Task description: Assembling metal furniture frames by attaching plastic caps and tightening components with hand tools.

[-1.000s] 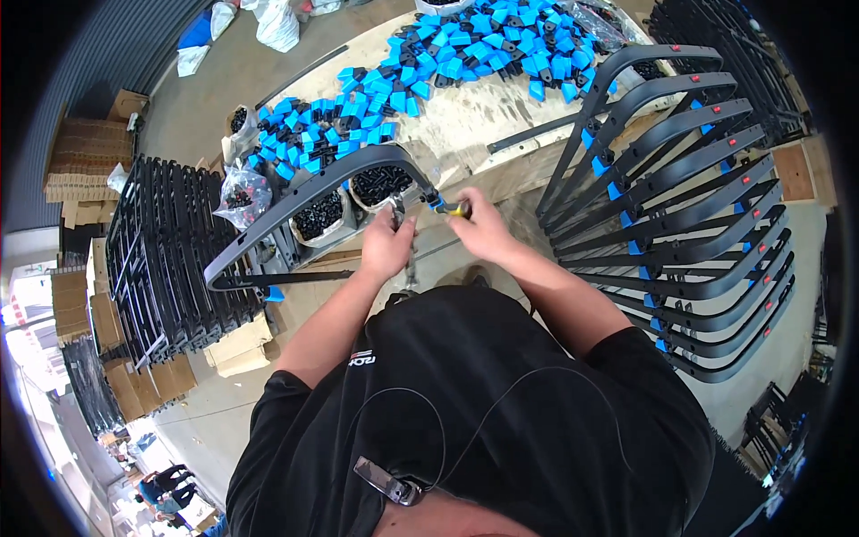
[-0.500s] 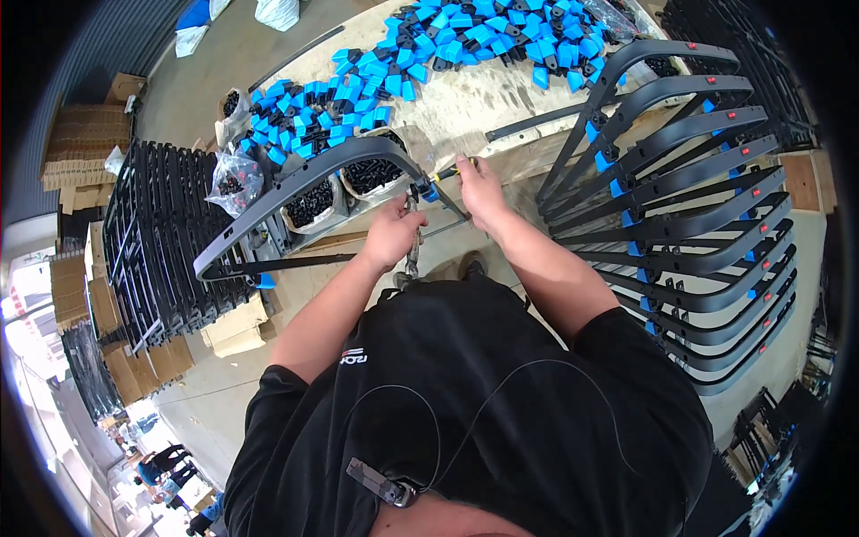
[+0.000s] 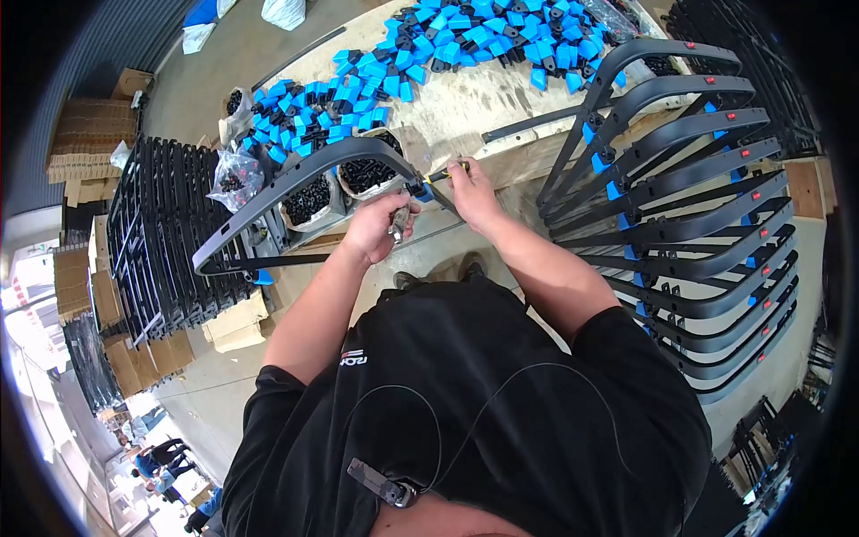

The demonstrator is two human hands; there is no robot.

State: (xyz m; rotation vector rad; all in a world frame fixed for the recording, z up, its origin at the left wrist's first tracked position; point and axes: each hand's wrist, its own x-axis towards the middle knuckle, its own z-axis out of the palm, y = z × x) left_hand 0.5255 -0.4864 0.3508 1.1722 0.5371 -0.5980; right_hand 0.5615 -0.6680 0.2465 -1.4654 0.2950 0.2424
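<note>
Gripping a metal tool (image 3: 399, 224) in the left hand (image 3: 369, 230), with fingers curled round it; too blurred to name more exactly. Clamped shut on a yellow-and-black screwdriver (image 3: 445, 173) with the right hand (image 3: 474, 195), pointing it left toward a blue fitting (image 3: 425, 193) at the right end of a black bent-tube frame (image 3: 295, 172). Cannot tell whether touching at the tip. Arching from the left to between both hands, at the near side of the surface (image 3: 447, 106), passing before 2 open sacks (image 3: 338, 204) of small black parts.

Compared with 0.5 s ago, shifted a little left with the left hand, and tucked in the tool that hung lower then. Held almost in place with the right hand, though farther away than 1 s ago.

Piled at the far side: blue-and-black plastic caps (image 3: 483, 36). Lined up at right: black frames (image 3: 689, 170) with small red labels, too small to read. Printed on the black shirt (image 3: 537, 403), at the chest: small white lettering, partly folded.
</note>
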